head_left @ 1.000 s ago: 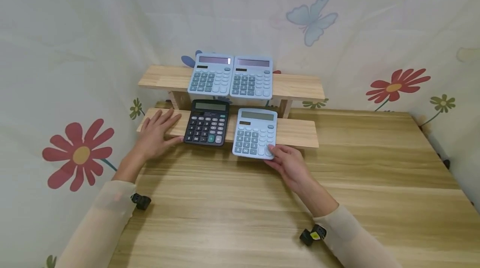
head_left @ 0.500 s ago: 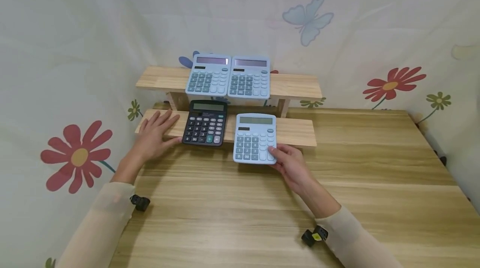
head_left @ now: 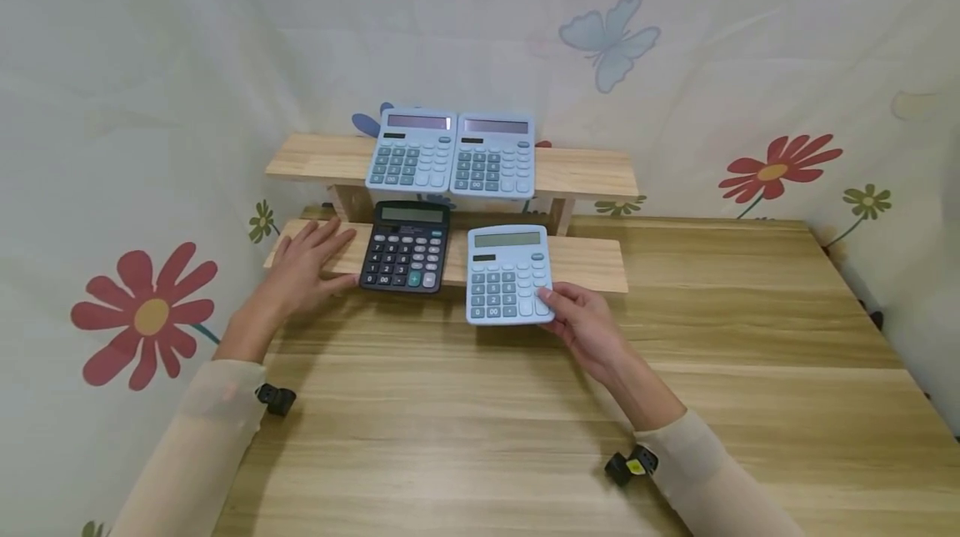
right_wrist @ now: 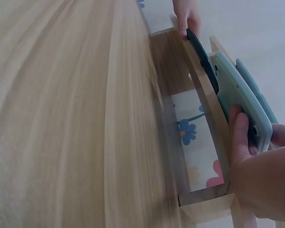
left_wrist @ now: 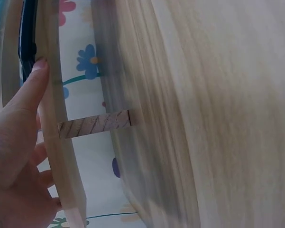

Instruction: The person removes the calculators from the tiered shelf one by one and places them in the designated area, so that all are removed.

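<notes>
Below, wooden table (head_left: 435, 429), flowered backdrop (head_left: 465, 37), right hand (head_left: 591, 332) pinching blue calculator (head_left: 507, 278), left hand (head_left: 303, 274) spread.

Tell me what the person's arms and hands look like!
The left hand and right hand are bare, without gloves. Both arms wear long, plain, pale cream sleeves. By each cuff sits a small, blocky black gadget, and the right gadget has a yellow mark.
</notes>
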Demonstrator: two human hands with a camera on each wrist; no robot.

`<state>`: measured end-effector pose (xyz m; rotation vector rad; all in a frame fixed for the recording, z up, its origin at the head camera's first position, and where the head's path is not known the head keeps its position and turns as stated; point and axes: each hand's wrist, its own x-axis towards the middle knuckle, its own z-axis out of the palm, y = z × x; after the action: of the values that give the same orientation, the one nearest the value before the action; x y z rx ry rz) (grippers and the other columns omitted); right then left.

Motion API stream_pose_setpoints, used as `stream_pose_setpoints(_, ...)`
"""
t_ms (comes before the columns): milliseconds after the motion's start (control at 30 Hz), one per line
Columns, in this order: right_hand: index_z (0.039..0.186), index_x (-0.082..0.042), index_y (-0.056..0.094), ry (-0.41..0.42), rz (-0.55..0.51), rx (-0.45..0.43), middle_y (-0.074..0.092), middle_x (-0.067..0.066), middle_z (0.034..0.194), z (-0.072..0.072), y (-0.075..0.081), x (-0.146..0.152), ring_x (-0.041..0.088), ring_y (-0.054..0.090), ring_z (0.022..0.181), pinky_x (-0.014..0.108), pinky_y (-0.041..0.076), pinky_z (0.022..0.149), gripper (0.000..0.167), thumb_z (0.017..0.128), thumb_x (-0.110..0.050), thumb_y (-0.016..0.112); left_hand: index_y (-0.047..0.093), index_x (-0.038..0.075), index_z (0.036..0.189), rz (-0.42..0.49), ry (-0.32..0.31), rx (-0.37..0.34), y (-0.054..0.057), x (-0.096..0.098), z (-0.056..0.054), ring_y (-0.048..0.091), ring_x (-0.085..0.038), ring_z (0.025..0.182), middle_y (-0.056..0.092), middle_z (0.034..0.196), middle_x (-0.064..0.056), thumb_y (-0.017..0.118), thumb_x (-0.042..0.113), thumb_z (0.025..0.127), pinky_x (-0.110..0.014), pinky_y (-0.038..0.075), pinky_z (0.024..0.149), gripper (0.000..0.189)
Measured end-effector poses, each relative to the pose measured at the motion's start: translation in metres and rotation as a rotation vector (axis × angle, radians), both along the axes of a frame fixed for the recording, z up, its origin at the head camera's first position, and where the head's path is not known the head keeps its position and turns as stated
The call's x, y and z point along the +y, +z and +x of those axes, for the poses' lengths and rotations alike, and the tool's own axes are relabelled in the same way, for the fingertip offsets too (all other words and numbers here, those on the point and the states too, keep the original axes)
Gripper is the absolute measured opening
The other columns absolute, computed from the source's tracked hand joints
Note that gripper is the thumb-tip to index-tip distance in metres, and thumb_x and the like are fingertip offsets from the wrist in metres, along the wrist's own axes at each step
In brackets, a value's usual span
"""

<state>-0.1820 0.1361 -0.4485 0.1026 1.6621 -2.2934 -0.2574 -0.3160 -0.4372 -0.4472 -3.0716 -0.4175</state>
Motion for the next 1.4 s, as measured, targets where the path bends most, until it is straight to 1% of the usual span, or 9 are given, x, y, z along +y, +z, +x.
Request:
stream_pose_setpoints(233,0.133,0.011,0.058,0.006,-0.007,0.0,0.078,0.008,0.11,0.0,0.001,0.005,0.015,0.076,0.098,0.028,0.06,0.088,0.034,0.111,-0.014,0.058,0.042,0.016,0.164,0.019,-0.006,0.03,-0.002,0.0,0.003,0.015,-0.05,0.158,0.024,0.174,-0.019,0.074,0.054,0.097,-0.074,0.003,0.123,0.084)
stream_pose_setpoints(400,0.132,0.012,0.057,0.015,-0.03,0.032,0.078,0.007,0.107,0.0,0.003,0.01,0.014,0.076,0.096,0.027,0.061,0.087,0.033,0.111,-0.013,0.056,0.042,0.016,0.164,0.029,-0.004,0.056,-0.003,-0.002,0.003,0.015,-0.049,0.159,0.024,0.174,-0.018,0.074,0.053,0.097,-0.073,0.004,0.123,0.083)
stream_pose_setpoints(567,0.131,0.01,0.059,0.032,-0.042,0.067,0.078,0.006,0.107,0.001,0.01,0.028,0.014,0.076,0.096,0.027,0.061,0.087,0.031,0.112,-0.014,0.056,0.041,0.018,0.165,0.026,0.005,0.058,-0.003,-0.005,0.004,0.015,-0.048,0.159,0.023,0.174,-0.016,0.074,0.054,0.097,-0.073,0.003,0.123,0.084)
stream_pose_setpoints(767,0.133,0.004,0.059,0.039,-0.035,0.124,0.077,0.004,0.115,0.003,0.025,0.07,0.013,0.075,0.101,0.027,0.06,0.09,0.031,0.112,-0.019,0.056,0.04,0.018,0.165,0.027,0.008,0.057,-0.003,-0.007,0.007,0.014,-0.047,0.159,0.023,0.174,-0.017,0.073,0.054,0.097,-0.074,0.003,0.123,0.084)
stream_pose_setpoints(833,0.137,0.004,0.057,0.034,-0.033,0.147,0.076,0.004,0.119,0.003,0.028,0.086,0.013,0.074,0.105,0.027,0.059,0.092,0.034,0.112,-0.019,0.056,0.041,0.018,0.165,0.031,0.009,0.062,-0.004,-0.008,0.008,0.014,-0.048,0.159,0.023,0.174,-0.018,0.073,0.056,0.097,-0.074,0.003,0.123,0.084)
stream_pose_setpoints(967,0.139,-0.001,0.058,0.013,-0.041,0.163,0.076,0.004,0.123,0.006,0.033,0.117,0.014,0.074,0.108,0.027,0.059,0.094,0.033,0.111,-0.02,0.057,0.041,0.018,0.165,0.038,0.018,0.069,-0.006,-0.008,0.01,0.015,-0.048,0.159,0.024,0.174,-0.017,0.074,0.055,0.096,-0.073,0.003,0.123,0.085)
stream_pose_setpoints(1100,0.134,-0.007,0.066,0.001,-0.077,0.177,0.076,0.005,0.125,0.01,0.033,0.149,0.014,0.074,0.11,0.027,0.059,0.093,0.028,0.111,-0.019,0.056,0.041,0.019,0.165,0.035,0.02,0.073,-0.007,-0.008,0.01,0.014,-0.047,0.16,0.023,0.175,-0.016,0.074,0.056,0.096,-0.073,0.003,0.123,0.085)
stream_pose_setpoints(1233,0.131,-0.007,0.07,-0.027,-0.143,0.194,0.076,0.008,0.125,0.009,0.029,0.18,0.015,0.075,0.11,0.028,0.059,0.092,0.027,0.111,-0.015,0.054,0.04,0.02,0.166,0.03,0.022,0.07,-0.007,-0.008,0.008,0.013,-0.046,0.16,0.021,0.175,-0.015,0.073,0.058,0.097,-0.072,0.002,0.124,0.085)
stream_pose_setpoints(1400,0.129,-0.008,0.071,-0.11,-0.152,0.176,0.077,0.006,0.122,0.003,0.024,0.222,0.015,0.075,0.107,0.028,0.06,0.09,0.025,0.11,-0.015,0.057,0.039,0.02,0.166,0.026,0.021,0.059,-0.005,-0.007,0.007,0.012,-0.045,0.16,0.021,0.176,-0.014,0.073,0.058,0.096,-0.072,0.002,0.124,0.086)
